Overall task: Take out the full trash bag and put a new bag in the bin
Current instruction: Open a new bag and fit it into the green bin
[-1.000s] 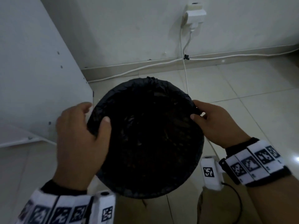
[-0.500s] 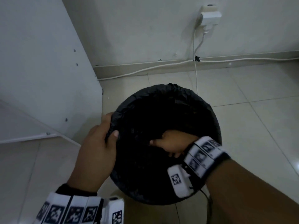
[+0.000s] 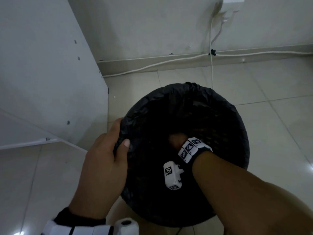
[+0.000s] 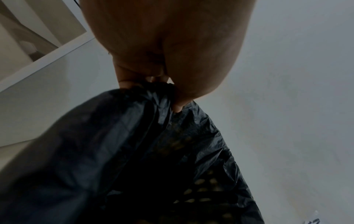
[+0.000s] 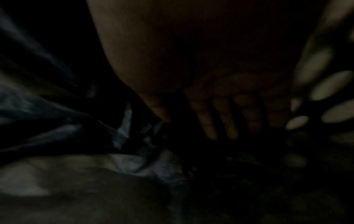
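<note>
A round mesh bin (image 3: 243,133) stands on the floor, lined with a black trash bag (image 3: 208,95) whose edge is folded over the rim. My left hand (image 3: 108,150) grips the bag at the bin's left rim, thumb inside and fingers outside; the left wrist view shows this hand (image 4: 168,91) pinching the bunched black bag (image 4: 114,151). My right hand (image 3: 177,139) reaches down inside the bin. In the dark right wrist view its fingers (image 5: 220,121) are straight and spread against the bag (image 5: 57,128), beside the mesh wall (image 5: 325,91).
A white cabinet panel (image 3: 42,73) stands close on the bin's left. Behind the bin, white cables (image 3: 169,62) run along the baseboard up to a wall plug (image 3: 228,5). Pale floor tiles (image 3: 271,85) lie to the right and behind.
My right hand left the bin's right rim and went down into the bin, deeper now. My left hand kept its grip on the left rim. The view moved closer.
</note>
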`<control>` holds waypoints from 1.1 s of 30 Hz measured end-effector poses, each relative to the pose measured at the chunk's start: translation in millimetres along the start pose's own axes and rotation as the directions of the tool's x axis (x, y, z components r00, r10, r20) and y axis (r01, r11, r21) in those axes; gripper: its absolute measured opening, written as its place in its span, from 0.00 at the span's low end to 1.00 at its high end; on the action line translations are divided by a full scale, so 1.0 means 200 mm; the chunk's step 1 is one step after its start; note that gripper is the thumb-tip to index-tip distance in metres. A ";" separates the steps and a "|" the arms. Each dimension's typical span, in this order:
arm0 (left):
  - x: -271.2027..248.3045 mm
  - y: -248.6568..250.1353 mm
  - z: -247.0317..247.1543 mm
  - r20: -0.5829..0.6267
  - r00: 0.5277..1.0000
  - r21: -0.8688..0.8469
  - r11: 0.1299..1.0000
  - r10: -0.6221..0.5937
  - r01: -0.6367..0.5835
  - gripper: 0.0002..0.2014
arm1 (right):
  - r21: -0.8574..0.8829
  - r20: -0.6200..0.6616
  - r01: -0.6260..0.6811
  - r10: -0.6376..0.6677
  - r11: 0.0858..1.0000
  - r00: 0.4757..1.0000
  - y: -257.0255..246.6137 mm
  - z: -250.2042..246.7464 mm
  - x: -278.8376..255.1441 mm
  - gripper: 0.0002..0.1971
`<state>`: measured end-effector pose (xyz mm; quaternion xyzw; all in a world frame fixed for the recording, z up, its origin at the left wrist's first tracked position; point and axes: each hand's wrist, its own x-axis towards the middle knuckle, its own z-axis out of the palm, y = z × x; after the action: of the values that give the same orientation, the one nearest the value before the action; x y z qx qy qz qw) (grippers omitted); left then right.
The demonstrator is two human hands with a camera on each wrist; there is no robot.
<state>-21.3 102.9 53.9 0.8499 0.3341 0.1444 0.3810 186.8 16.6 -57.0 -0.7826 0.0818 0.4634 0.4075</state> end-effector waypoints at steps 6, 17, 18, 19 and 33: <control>-0.01 0.00 -0.02 0.004 1.000 0.015 1.000 -0.021 0.021 0.26 | 0.901 0.107 -0.070 -0.063 0.428 0.992 -0.11 0.02 -0.03 0.16; -0.02 -0.01 -0.02 -0.005 0.999 0.012 0.999 -0.045 0.045 0.26 | 0.863 0.369 -0.254 -0.200 0.436 0.908 -0.20 0.30 0.08 0.38; -0.01 -0.01 -0.02 -0.011 0.999 0.025 0.999 -0.045 0.045 0.26 | 0.847 0.276 -0.174 -0.136 0.502 0.951 -0.20 0.30 0.07 0.36; 0.00 -0.01 -0.02 -0.016 0.999 0.035 0.998 -0.045 0.046 0.26 | 0.812 0.174 -0.092 -0.088 0.576 0.981 -0.20 0.29 0.05 0.33; -0.03 0.01 -0.01 -0.021 0.998 0.002 0.999 -0.052 0.052 0.25 | -0.272 -0.072 0.269 -0.298 0.924 0.952 -0.04 0.02 0.09 0.43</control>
<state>-26.3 99.1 56.0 0.8399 0.3603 0.1427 0.3800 198.6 29.1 -66.4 -0.8574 -0.0711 0.3617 0.3593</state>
